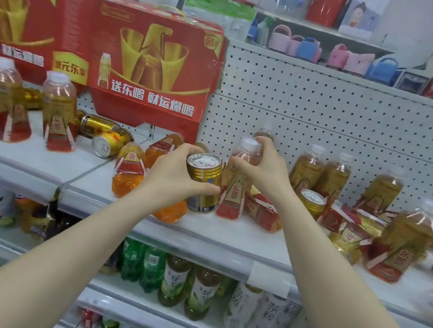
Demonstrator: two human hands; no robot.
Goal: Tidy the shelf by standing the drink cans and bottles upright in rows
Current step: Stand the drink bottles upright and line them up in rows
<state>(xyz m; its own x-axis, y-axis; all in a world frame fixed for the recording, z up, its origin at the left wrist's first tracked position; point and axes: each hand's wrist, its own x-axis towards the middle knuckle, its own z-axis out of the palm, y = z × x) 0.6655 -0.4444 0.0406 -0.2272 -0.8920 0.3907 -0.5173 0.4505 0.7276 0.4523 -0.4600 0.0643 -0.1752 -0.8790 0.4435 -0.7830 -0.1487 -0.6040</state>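
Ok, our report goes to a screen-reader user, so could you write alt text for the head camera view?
A person's left hand holds a gold can beside an orange drink bottle that the right hand grips near its cap, on a white shop shelf. Toppled bottles and cans lie around them.

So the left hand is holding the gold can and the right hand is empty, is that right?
Not quite. The head view shows the right hand gripping an upright white-capped bottle near its neck; the left hand does hold the gold can.
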